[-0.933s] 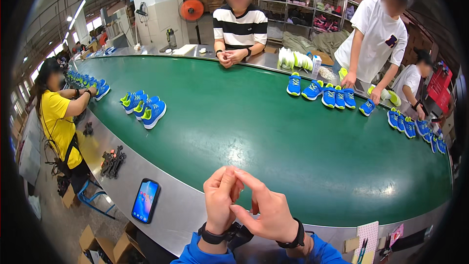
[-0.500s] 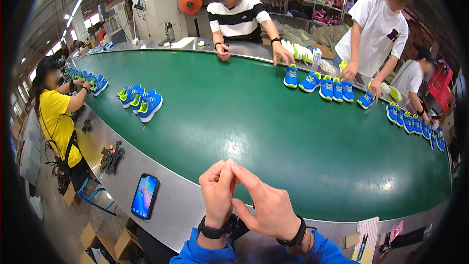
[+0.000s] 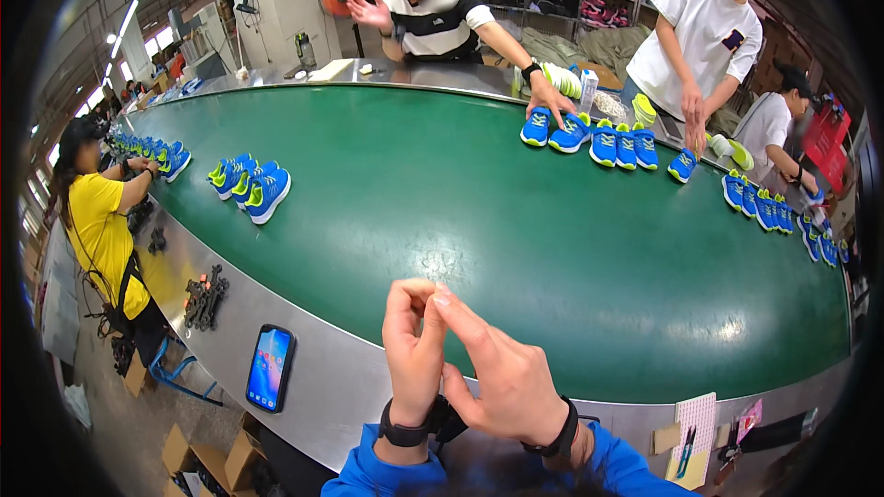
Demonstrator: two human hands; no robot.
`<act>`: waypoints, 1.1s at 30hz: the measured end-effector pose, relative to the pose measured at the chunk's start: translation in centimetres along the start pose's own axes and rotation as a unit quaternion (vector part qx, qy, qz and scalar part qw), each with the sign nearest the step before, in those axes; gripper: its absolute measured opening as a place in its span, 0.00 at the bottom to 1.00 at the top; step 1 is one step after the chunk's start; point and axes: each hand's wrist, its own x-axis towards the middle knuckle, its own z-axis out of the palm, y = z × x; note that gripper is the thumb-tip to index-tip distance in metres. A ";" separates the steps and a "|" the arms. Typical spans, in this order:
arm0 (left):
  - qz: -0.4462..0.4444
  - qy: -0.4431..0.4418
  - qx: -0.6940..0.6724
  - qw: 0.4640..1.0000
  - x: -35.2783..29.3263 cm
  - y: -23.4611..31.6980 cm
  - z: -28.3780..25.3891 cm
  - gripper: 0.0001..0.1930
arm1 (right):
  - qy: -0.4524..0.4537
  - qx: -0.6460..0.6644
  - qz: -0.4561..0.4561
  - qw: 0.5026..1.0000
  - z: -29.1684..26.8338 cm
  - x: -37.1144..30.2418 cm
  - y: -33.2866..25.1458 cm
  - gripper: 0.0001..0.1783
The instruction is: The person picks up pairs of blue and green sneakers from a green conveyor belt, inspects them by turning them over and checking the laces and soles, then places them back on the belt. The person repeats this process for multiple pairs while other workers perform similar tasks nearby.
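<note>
My left hand (image 3: 413, 340) is raised over the near edge of the green conveyor belt (image 3: 387, 189), its fingers curled in toward the thumb. If anything is pinched there, it is hidden or too small to see. My right hand (image 3: 506, 368) leans against it: the stretched fingertips touch the left fingertips, while the thumb stays apart below. No object shows in the right hand. Blue sneakers with lime lining (image 3: 267, 191) stand in a small group on the belt, beyond my hands to the left.
A smartphone (image 3: 271, 368) and black straps (image 3: 204, 299) lie on the metal edge at left. Papers with a pen (image 3: 689, 446) are at lower right. Across the belt, people handle rows of blue sneakers (image 3: 603, 144); a person in yellow (image 3: 99, 221) works at left.
My hands stay joined with almost no movement. The view has shifted slightly. Across the belt, the striped-shirt person has raised one hand and reached the other onto the sneakers.
</note>
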 end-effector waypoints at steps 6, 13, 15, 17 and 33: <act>-0.135 -0.028 -0.301 0.944 -0.3 -0.3 -1.0 0.11 | -0.007 0.002 0.012 1.000 0.2 0.0 -0.4 0.40; -0.137 -0.039 -0.337 0.931 -0.4 -0.4 -1.5 0.10 | -0.043 -0.014 -0.001 0.999 0.0 0.2 -0.6 0.38; -0.118 -0.037 -0.307 0.944 -0.5 0.0 -1.3 0.08 | -0.046 -0.007 0.000 0.999 0.0 0.2 -0.7 0.38; -0.103 -0.036 -0.268 0.957 -0.6 0.2 -1.3 0.06 | -0.051 -0.004 0.006 0.999 -0.1 0.1 -0.8 0.37; -0.100 -0.030 -0.245 0.964 -0.9 0.2 -1.2 0.05 | -0.080 -0.002 0.032 0.996 -0.6 0.3 -1.4 0.36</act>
